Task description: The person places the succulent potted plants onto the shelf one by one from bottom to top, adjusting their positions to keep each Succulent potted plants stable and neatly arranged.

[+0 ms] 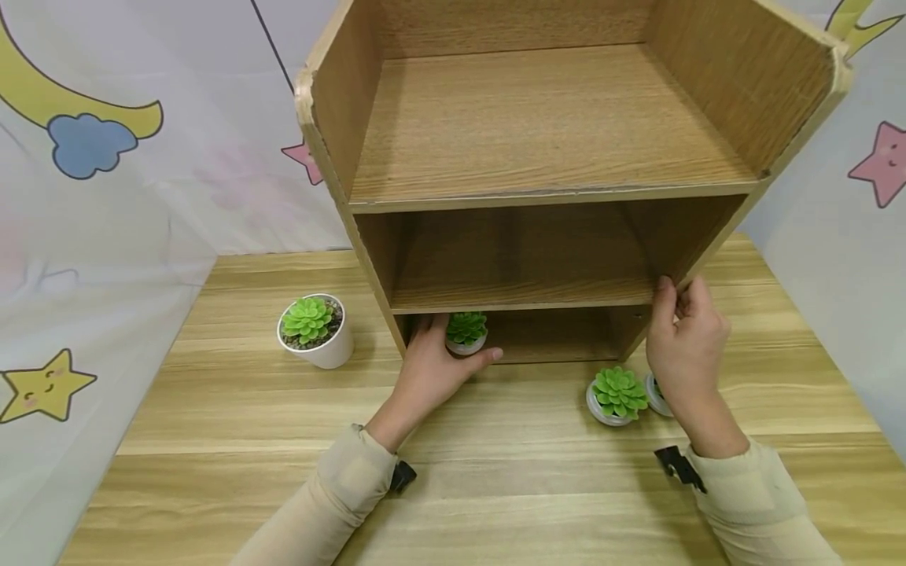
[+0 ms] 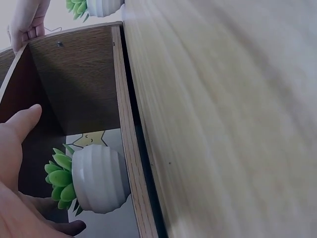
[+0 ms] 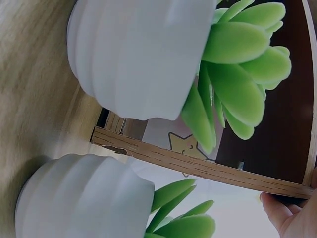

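A small potted succulent [image 1: 466,328] stands in the bottom compartment of a wooden shelf unit [image 1: 552,122], near its left side. My left hand [image 1: 433,363] reaches in around it, thumb spread away from the fingers. In the left wrist view the white ribbed pot [image 2: 100,178] sits on the bottom board, with a gap between it and the thumb [image 2: 28,119]. My right hand [image 1: 688,346] grips the right side of the shelf unit at the middle board, fingers curled at its front edge.
Two more potted succulents stand on the table before the right corner, one [image 1: 618,395] beside another [image 1: 657,395] partly hidden by my right wrist. Left of the unit is a succulent in a smooth white pot [image 1: 327,346]. Patterned cloth [image 1: 127,236] hangs behind the table [image 1: 233,393].
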